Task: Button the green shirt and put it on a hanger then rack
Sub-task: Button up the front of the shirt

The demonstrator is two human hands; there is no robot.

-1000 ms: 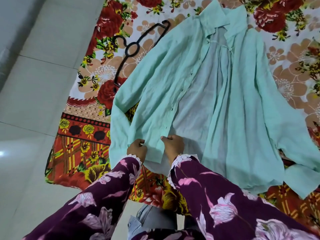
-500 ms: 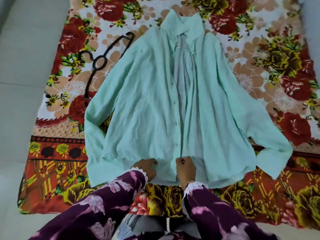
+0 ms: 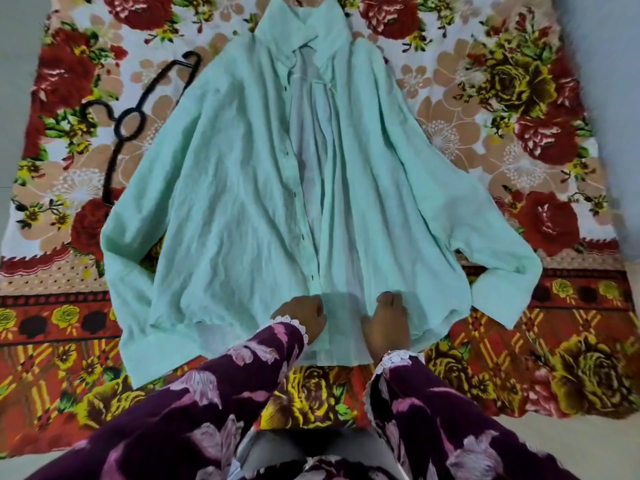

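Shirt: green shirt (image 3: 242,209) lying spread mid-blanket (image 3: 519,98), unbuttoned.
Hands: left hand (image 3: 304,318), right hand (image 3: 389,322) pinching front edges at hem.
Hanger: black hanger (image 3: 130,124) waiting near blanket's left edge.
Remaining: buttoning, hanging, racking.

One green shirt (image 3: 242,209), one black hanger (image 3: 130,124), one floral blanket (image 3: 519,168), two hands

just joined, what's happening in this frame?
A person has a green shirt spread face up on a floral blanket. The left hand and right hand each hold a front panel at the hem. The front is open, nothing visibly buttoned yet. A black hanger lies beside the shirt, partly under it.
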